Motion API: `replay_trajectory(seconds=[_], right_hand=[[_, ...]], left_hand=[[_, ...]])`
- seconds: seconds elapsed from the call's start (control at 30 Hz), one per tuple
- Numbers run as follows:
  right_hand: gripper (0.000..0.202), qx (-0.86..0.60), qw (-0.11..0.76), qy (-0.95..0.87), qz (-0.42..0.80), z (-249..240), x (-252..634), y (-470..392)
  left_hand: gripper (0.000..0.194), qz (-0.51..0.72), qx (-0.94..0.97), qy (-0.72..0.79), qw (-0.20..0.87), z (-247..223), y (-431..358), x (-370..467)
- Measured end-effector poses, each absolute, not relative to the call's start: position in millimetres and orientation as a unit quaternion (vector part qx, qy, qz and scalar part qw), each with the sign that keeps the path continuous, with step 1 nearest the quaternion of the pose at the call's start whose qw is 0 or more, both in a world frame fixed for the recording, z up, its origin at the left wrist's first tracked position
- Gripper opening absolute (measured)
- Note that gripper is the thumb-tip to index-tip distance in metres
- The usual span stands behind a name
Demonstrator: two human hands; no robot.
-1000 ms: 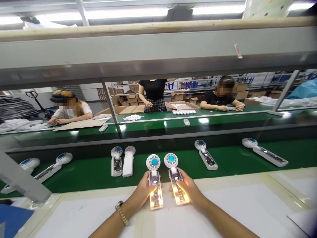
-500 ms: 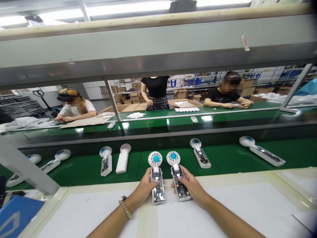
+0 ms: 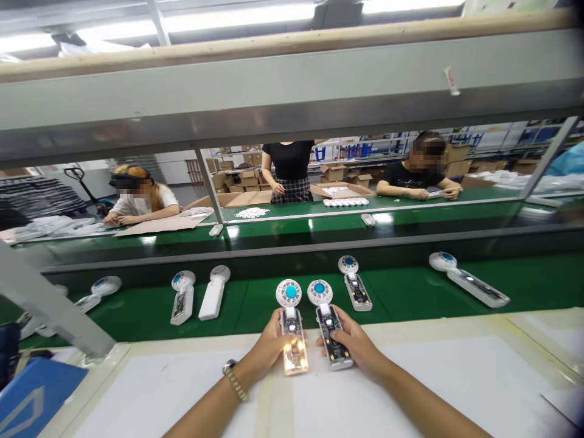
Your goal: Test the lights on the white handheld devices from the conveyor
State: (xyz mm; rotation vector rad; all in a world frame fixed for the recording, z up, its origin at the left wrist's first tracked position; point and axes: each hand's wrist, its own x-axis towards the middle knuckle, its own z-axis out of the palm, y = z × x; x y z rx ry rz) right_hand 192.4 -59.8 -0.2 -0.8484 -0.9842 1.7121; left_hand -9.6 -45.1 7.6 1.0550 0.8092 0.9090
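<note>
White table point(image 3: 410, 389) lies under your arms. Your left hand point(image 3: 269, 348) wraps around the glowing fan point(image 3: 292, 331), and your right hand point(image 3: 353, 345) wraps around the dark fan point(image 3: 329, 328). Both fans lie side by side, round heads pointing away from you, over the green belt point(image 3: 401, 292), which has open room just ahead

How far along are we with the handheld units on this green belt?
In hand: left hand holds a lit unit, right hand an unlit unit, both at the white bench edge. Other units lie on the belt either side; which are already handled cannot be told.
</note>
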Motion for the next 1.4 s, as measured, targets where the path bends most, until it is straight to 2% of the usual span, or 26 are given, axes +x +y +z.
replay_trajectory(seconds=[0.4, 1.03, 1.4], right_hand=[[0.073, -0.361, 0.476, -0.391, 0.700, 3.6, 190.3, -61.3], [0.088, -0.319, 0.474, -0.431, 0.698, -7.3, 193.2, -58.8], [0.070, -0.303, 0.499, -0.429, 0.689, -12.2, 191.5, -58.4]], left_hand=[[0.039, 0.415, 0.465, 0.359, 0.695, 9.1, -45.1, -8.3], [0.046, 0.430, 0.451, 0.349, 0.700, 8.4, -44.1, -6.7], [0.057, 0.418, 0.474, 0.330, 0.701, 3.5, -43.0, -9.8]])
